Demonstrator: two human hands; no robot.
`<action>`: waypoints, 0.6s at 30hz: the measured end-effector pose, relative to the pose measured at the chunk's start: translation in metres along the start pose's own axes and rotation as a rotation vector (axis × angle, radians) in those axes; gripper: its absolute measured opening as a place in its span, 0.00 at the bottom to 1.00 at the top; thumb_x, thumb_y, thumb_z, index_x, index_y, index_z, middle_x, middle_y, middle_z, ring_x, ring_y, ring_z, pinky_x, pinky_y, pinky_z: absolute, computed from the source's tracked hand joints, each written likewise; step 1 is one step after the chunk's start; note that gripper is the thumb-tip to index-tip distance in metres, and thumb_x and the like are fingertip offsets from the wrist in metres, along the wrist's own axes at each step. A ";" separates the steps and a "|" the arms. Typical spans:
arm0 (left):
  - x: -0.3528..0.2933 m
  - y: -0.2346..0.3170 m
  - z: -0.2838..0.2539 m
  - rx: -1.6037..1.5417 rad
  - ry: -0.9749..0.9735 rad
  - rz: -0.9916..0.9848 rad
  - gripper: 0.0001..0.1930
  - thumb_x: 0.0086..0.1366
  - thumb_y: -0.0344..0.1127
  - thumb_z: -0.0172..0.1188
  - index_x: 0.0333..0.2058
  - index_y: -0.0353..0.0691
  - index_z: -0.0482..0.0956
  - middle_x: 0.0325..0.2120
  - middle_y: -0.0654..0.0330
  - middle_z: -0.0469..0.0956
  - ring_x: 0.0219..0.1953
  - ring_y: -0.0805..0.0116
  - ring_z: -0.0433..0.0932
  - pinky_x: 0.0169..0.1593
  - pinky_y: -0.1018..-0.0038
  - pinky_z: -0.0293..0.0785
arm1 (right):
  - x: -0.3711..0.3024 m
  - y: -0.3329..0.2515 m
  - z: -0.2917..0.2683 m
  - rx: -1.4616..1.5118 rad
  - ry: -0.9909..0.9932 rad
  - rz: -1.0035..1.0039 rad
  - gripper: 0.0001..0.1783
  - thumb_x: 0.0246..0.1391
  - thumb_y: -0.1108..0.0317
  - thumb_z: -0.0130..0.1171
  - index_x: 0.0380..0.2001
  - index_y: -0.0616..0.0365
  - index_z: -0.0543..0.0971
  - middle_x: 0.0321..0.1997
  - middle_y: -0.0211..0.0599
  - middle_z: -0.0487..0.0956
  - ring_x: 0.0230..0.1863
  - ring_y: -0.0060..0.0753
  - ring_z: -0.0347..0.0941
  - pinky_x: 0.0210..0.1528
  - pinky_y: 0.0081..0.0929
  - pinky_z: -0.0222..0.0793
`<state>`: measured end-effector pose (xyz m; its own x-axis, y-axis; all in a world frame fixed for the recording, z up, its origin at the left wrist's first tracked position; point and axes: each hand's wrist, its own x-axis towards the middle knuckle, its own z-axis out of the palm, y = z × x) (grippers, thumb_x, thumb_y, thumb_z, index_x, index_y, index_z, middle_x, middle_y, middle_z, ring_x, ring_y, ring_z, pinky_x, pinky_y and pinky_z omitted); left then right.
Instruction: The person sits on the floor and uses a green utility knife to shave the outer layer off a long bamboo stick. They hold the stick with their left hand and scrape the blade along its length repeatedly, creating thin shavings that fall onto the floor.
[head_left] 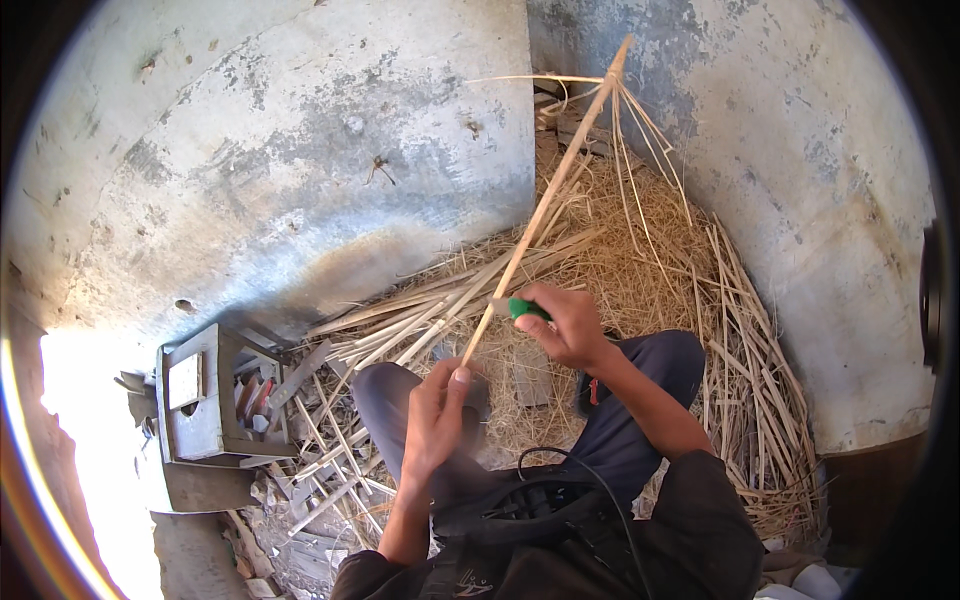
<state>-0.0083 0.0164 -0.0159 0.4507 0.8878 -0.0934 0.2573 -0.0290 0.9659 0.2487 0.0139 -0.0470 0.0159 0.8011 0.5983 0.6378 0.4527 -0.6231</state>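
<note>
Across the top of the frame we see the rough, grey-stained plaster walls (pixel 300 150) meeting in a corner, and below them, filling the centre and right, the wide heap of pale dry straw and split cane strips (pixel 640 250) that covers the floor. At the lower left of the frame stands the small grey wooden box stool (pixel 205 395), with scraps tucked in its open side, just beside the strips fanned out from the heap.

In the lower middle we see our own bent knees in dark blue trousers (pixel 640 380), set apart so the work sits between them. From there the long thin tan cane stalk (pixel 545 200) runs up and right to the upper centre, its far end frayed into loose slivers. Our left hand (pixel 435 415) is closed around the stalk's near end, thumb on top, seemingly to steady it at a slant away from the body. Our right hand (pixel 565 325), slightly higher, is clenched on the green-handled knife (pixel 522 308), whose blade lies against the stalk, apparently placed to split it lengthwise.
</note>
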 end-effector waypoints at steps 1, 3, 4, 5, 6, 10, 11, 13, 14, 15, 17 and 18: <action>0.001 -0.001 0.000 -0.020 0.004 0.014 0.17 0.84 0.42 0.50 0.50 0.36 0.83 0.20 0.73 0.64 0.24 0.85 0.60 0.27 0.77 0.54 | 0.000 -0.002 0.003 -0.015 -0.003 -0.038 0.19 0.67 0.50 0.65 0.46 0.55 0.82 0.32 0.36 0.84 0.29 0.41 0.83 0.31 0.35 0.75; 0.003 -0.005 0.000 -0.062 0.011 0.042 0.17 0.84 0.42 0.49 0.50 0.36 0.83 0.20 0.73 0.65 0.25 0.85 0.61 0.28 0.78 0.56 | -0.001 -0.007 0.007 -0.044 -0.008 -0.114 0.19 0.65 0.50 0.68 0.44 0.54 0.84 0.34 0.35 0.86 0.30 0.42 0.85 0.31 0.35 0.77; 0.002 -0.003 0.000 -0.067 0.009 0.035 0.18 0.85 0.43 0.48 0.50 0.36 0.82 0.21 0.72 0.66 0.25 0.84 0.61 0.28 0.77 0.56 | -0.001 -0.007 0.009 -0.054 -0.001 -0.137 0.19 0.64 0.49 0.68 0.44 0.55 0.84 0.33 0.35 0.85 0.30 0.42 0.84 0.31 0.35 0.77; 0.002 0.000 0.000 -0.074 0.006 0.028 0.18 0.85 0.43 0.47 0.50 0.36 0.82 0.22 0.71 0.67 0.25 0.83 0.61 0.28 0.77 0.57 | -0.002 -0.007 0.011 -0.065 0.006 -0.160 0.20 0.63 0.49 0.69 0.43 0.55 0.84 0.33 0.35 0.85 0.30 0.41 0.84 0.31 0.34 0.77; 0.002 0.002 -0.001 -0.081 0.003 0.021 0.19 0.85 0.44 0.47 0.50 0.36 0.81 0.22 0.70 0.68 0.25 0.82 0.61 0.28 0.77 0.58 | -0.002 -0.007 0.013 -0.075 0.014 -0.184 0.20 0.63 0.48 0.69 0.42 0.55 0.85 0.32 0.36 0.85 0.29 0.41 0.84 0.31 0.34 0.77; 0.002 0.002 0.000 -0.060 -0.015 0.031 0.20 0.86 0.45 0.44 0.46 0.35 0.79 0.23 0.68 0.68 0.26 0.80 0.62 0.31 0.76 0.61 | -0.001 -0.011 0.014 -0.087 0.009 -0.202 0.21 0.62 0.47 0.70 0.42 0.54 0.86 0.33 0.34 0.86 0.29 0.39 0.84 0.30 0.33 0.77; 0.002 0.004 0.000 -0.059 -0.023 0.040 0.20 0.86 0.44 0.43 0.45 0.35 0.78 0.24 0.67 0.68 0.27 0.79 0.63 0.32 0.75 0.62 | 0.000 -0.012 0.013 -0.091 0.007 -0.203 0.21 0.62 0.47 0.70 0.43 0.54 0.86 0.33 0.34 0.86 0.29 0.38 0.84 0.29 0.33 0.77; 0.002 0.003 0.000 -0.056 -0.031 0.058 0.20 0.87 0.44 0.42 0.43 0.35 0.77 0.24 0.66 0.68 0.28 0.77 0.63 0.33 0.74 0.64 | -0.001 -0.012 0.013 -0.096 0.008 -0.198 0.21 0.61 0.47 0.71 0.43 0.54 0.86 0.33 0.34 0.86 0.29 0.38 0.85 0.29 0.32 0.77; 0.003 0.002 0.000 -0.054 -0.031 0.067 0.20 0.87 0.44 0.41 0.42 0.35 0.76 0.24 0.66 0.68 0.28 0.77 0.64 0.34 0.73 0.64 | -0.001 -0.012 0.013 -0.096 0.011 -0.193 0.21 0.61 0.48 0.71 0.44 0.54 0.87 0.33 0.34 0.86 0.29 0.38 0.85 0.29 0.32 0.77; 0.003 0.001 0.001 -0.052 -0.031 0.076 0.20 0.87 0.43 0.41 0.41 0.36 0.76 0.24 0.65 0.68 0.29 0.76 0.64 0.35 0.73 0.65 | -0.001 -0.012 0.014 -0.097 0.014 -0.189 0.21 0.60 0.48 0.72 0.44 0.54 0.87 0.32 0.34 0.86 0.29 0.38 0.85 0.29 0.32 0.77; 0.003 0.003 0.002 -0.036 -0.018 0.081 0.20 0.87 0.43 0.40 0.39 0.35 0.74 0.24 0.63 0.68 0.29 0.74 0.65 0.35 0.71 0.66 | -0.001 -0.013 0.013 -0.102 0.016 -0.184 0.21 0.60 0.48 0.72 0.45 0.54 0.87 0.32 0.33 0.87 0.28 0.37 0.85 0.29 0.32 0.77; 0.003 0.003 0.003 -0.027 -0.012 0.082 0.20 0.87 0.42 0.40 0.38 0.35 0.74 0.24 0.62 0.68 0.29 0.73 0.65 0.36 0.70 0.66 | 0.000 -0.013 0.013 -0.104 0.016 -0.181 0.21 0.59 0.49 0.73 0.45 0.54 0.88 0.32 0.33 0.87 0.28 0.37 0.85 0.28 0.32 0.77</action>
<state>-0.0037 0.0172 -0.0136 0.4793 0.8775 -0.0160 0.1955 -0.0890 0.9767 0.2308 0.0126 -0.0455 -0.0939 0.7038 0.7042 0.7074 0.5448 -0.4502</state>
